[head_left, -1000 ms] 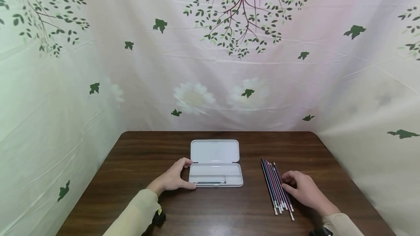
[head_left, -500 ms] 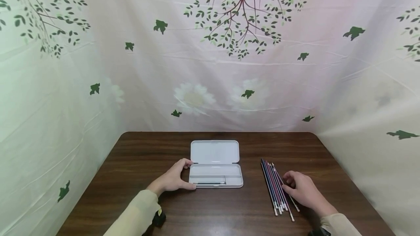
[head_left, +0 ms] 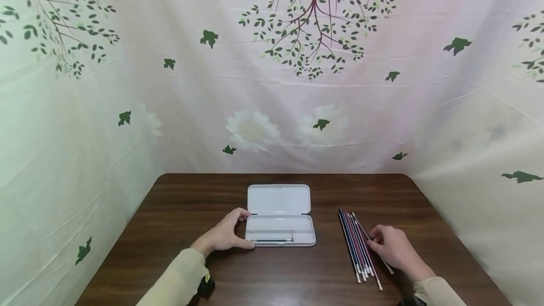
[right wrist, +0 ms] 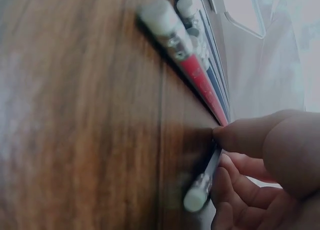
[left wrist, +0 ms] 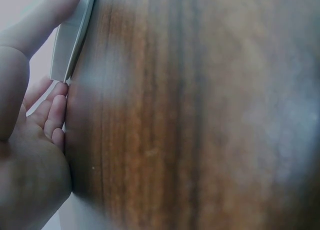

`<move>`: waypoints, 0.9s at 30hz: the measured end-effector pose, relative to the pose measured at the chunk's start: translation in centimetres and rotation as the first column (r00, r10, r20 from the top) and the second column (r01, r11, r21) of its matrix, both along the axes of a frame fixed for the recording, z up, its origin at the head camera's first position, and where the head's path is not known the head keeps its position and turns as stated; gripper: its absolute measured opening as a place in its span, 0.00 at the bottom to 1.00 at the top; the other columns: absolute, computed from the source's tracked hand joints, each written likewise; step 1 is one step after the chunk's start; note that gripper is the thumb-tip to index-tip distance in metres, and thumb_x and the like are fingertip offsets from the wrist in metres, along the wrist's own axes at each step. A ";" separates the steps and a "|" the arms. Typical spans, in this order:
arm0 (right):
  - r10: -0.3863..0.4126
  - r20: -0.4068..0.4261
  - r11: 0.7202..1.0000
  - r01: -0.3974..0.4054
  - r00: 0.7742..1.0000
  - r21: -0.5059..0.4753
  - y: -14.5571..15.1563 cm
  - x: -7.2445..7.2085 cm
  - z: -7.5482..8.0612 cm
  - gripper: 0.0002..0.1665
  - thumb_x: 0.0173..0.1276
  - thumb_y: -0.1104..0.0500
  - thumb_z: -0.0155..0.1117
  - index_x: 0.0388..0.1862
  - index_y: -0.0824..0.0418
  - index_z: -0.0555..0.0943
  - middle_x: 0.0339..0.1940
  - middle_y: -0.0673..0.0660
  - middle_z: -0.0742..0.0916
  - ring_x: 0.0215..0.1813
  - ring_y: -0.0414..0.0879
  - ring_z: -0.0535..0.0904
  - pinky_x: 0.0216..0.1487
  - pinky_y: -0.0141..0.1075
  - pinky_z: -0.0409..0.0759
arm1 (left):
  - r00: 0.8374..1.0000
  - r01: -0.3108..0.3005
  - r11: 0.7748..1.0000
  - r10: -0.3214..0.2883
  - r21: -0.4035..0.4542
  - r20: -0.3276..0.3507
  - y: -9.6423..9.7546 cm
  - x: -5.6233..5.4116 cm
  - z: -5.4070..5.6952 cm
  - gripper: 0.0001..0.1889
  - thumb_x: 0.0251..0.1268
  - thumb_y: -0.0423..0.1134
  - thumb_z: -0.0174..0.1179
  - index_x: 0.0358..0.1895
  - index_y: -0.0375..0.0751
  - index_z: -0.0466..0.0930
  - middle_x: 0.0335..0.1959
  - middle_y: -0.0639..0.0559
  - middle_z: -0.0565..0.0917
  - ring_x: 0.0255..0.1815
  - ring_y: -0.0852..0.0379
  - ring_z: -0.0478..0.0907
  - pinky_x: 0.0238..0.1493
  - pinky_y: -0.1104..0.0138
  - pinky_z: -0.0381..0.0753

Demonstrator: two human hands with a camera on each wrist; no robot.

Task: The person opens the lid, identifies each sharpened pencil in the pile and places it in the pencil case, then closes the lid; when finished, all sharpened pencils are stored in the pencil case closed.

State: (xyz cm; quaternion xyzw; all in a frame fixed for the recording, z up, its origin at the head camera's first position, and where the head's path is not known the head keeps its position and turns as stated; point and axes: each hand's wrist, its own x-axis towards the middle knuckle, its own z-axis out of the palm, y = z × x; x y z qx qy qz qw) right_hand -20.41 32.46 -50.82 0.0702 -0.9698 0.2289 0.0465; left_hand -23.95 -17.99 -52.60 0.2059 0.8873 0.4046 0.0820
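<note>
A white pencil case [head_left: 278,223] lies with its lid [head_left: 278,199] folded back, and one dark pencil [head_left: 272,240] rests in its front compartment. My left hand [head_left: 224,236] holds the case's left end, thumb at the front corner and fingers by the hinge side. To the right, my right hand [head_left: 392,246] pinches a dark pencil [right wrist: 212,165] between thumb and fingers; its white eraser end sticks out below the hand. This pencil slants away from a bunch of pencils [head_left: 354,244], whose eraser ends point toward me. A red pencil [right wrist: 200,82] lies nearest the thumb in the right wrist view.
Everything lies on a dark brown wooden table [head_left: 297,277]. A pale cloth [head_left: 280,93] printed with branches, birds and flowers hangs around its back and sides. Each wrist wears a black device [head_left: 207,286].
My right hand has drawn one pencil a little to the right, swinging its eraser end away from the bunch. The left hand stays at the case. The head view has tilted slightly upward.
</note>
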 end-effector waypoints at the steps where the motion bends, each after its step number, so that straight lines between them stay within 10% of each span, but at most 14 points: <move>1: -0.004 0.005 1.000 0.004 1.000 0.001 0.0 0.0 0.0 0.08 0.64 0.60 0.76 0.35 0.60 0.84 0.27 0.48 0.85 0.31 0.42 0.79 0.36 0.42 0.77 | 1.000 0.001 1.000 -0.001 -0.001 0.000 0.0 0.0 -0.1 0.45 0.51 0.56 0.82 0.70 0.45 0.68 0.63 0.49 0.73 0.67 0.50 0.68 0.70 0.47 0.68; 27: -0.021 -0.048 0.999 0.019 0.999 -0.028 0.4 0.1 -0.3 0.04 0.67 0.64 0.71 0.37 0.65 0.86 0.30 0.50 0.88 0.34 0.44 0.82 0.39 0.45 0.80 | 1.000 -0.001 1.000 0.001 0.007 0.009 -0.1 0.1 0.0 0.45 0.51 0.55 0.82 0.70 0.46 0.68 0.65 0.47 0.72 0.68 0.49 0.68 0.71 0.45 0.67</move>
